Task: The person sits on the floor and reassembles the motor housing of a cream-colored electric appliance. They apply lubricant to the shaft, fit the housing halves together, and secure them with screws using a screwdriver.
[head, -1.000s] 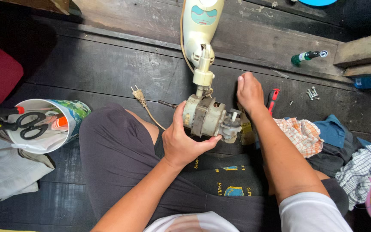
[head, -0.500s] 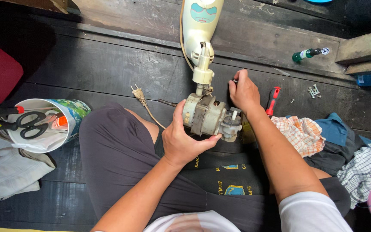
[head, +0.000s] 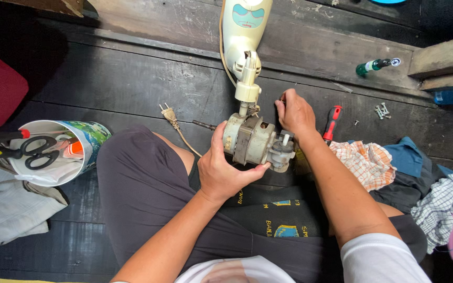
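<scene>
Sitting on a dark plank floor, legs in dark grey shorts filling the lower middle of the view; lying across the boards above the knees, a cream fan body with its narrow neck pointing down toward the lap; hanging at the end of that neck, just above the thighs, a fan motor, cream casing with a grey band and a small gear housing on its right end; gripping the motor from the left and below, the left hand, thumb lying up along the casing's left face, fingers curled under and pressed against the underside; reaching in from the right, the right hand, fingers bunched together and bent down at the joint between neck and motor; holding anything between those fingertips or not, cannot tell, fingertips being hidden behind the hand.

Standing at far left, a white bucket with a printed side, holding black-handled scissors; lying heaped at right, a pile of rags, one checked orange and white; trailing from the fan body toward the left knee, a pale cord ending in a plug; resting just right of the right wrist, a red-handled screwdriver; lying at upper right, a small green bottle; scattered near it, a few loose screws.
</scene>
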